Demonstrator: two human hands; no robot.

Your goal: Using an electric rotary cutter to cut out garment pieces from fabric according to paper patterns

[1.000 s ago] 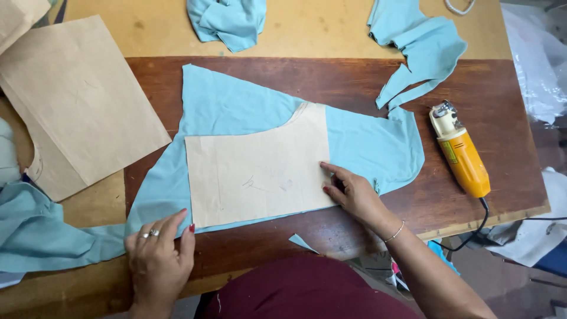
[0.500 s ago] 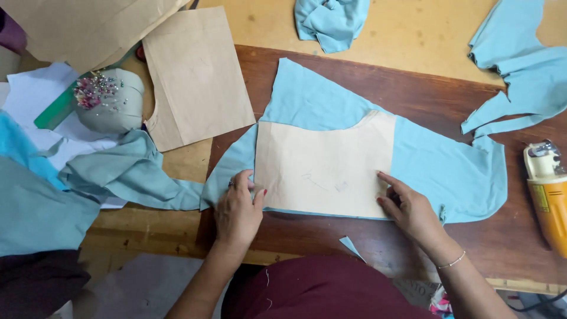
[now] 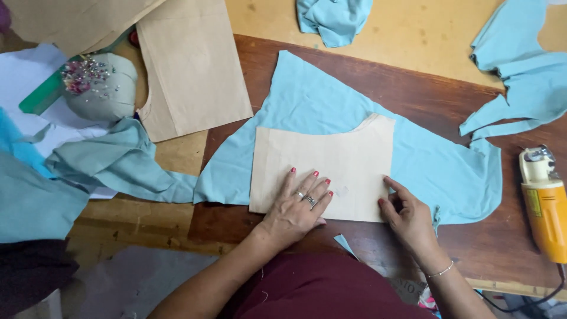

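While pressed flat under the left hand [image 3: 298,207], fingers spread wide on its lower middle, paper pattern [image 3: 325,165] lies pale tan, roughly rectangular, with a curved notch cut from its upper right corner. Sits on top of light blue cloth [image 3: 331,112], which shows beyond it above, left and right, cut to an irregular shape. Right hand [image 3: 407,215] at the pattern's lower right edge, fingers curled loosely, fingertips touching the paper edge and cloth; grips nothing. Rings on the left hand, thin bracelet on the right wrist.

Underneath, dark brown wooden table [image 3: 425,100], worn and scratched, with a lighter yellowish board [image 3: 413,35] beyond it. Yellow electric cutter [image 3: 546,207] resting near the right edge, cord trailing off. Blue cloth scraps [image 3: 520,77] upper right, another bunch [image 3: 333,18] top centre. Larger brown paper sheet [image 3: 189,71] to the upper left, beside a grey pincushion [image 3: 100,85] stuck full of pins. More blue-green cloth [image 3: 118,162] draped at left.
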